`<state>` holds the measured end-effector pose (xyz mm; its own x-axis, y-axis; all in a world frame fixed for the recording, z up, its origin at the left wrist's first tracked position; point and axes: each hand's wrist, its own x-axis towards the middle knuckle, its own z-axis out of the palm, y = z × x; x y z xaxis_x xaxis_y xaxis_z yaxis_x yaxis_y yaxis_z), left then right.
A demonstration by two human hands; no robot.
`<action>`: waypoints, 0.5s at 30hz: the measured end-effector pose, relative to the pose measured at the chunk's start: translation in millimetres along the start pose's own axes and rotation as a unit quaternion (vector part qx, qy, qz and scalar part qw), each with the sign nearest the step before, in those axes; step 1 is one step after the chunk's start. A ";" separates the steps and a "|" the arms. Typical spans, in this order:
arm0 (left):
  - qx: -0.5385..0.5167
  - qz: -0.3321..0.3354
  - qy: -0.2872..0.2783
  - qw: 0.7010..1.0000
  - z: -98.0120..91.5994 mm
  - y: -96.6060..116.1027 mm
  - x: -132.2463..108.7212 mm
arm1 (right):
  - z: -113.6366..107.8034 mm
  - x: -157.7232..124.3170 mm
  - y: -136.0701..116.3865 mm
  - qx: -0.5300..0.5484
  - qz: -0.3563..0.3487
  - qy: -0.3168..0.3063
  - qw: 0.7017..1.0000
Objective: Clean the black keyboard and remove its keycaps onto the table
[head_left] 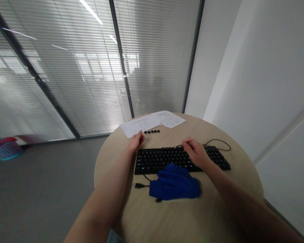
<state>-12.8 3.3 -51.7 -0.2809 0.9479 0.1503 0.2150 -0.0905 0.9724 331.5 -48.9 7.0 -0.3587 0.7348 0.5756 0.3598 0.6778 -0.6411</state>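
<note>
A black keyboard (162, 157) lies across the round table in front of me. My left hand (136, 140) is just beyond its upper left corner, fingers curled in; whatever they may hold is hidden. Beside that hand, several small black keycaps (152, 131) stand in a short row. Over the right part of the keys is my right hand (194, 151), with thumb and fingers drawn together; I cannot make out anything between them. A crumpled blue cloth (176, 184) overlaps the keyboard's near edge, and a USB plug (140, 186) on a black cable sticks out at its left.
Printed paper sheets (142, 125) lie at the far side of the wooden table (147, 222). A black cable (225, 143) loops behind the keyboard's right end. Glass partitions with blinds (157, 67) and a white wall (268, 84) stand close by. A basket (7, 150) sits on the floor at left.
</note>
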 end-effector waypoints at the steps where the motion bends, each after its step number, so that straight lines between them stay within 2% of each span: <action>1: 0.004 0.000 -0.001 1.000 0.4 0.2 -0.3 | 1.9 0.4 3.8 -0.003 -0.001 -0.001 1.000; 9: 0.065 0.019 -0.020 0.997 2.3 7.4 -4.6 | 15.3 -1.6 32.4 0.022 0.056 0.012 0.998; 15: 0.148 0.071 -0.081 0.983 7.0 14.4 -10.0 | 18.9 -2.0 36.1 0.082 0.086 0.004 0.993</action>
<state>-0.3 -5.4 -40.5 -0.0802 0.9706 0.2267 0.5110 -0.1553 0.8454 328.9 -26.3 -26.8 -0.2970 0.8404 0.4533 0.2710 0.5294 -0.8039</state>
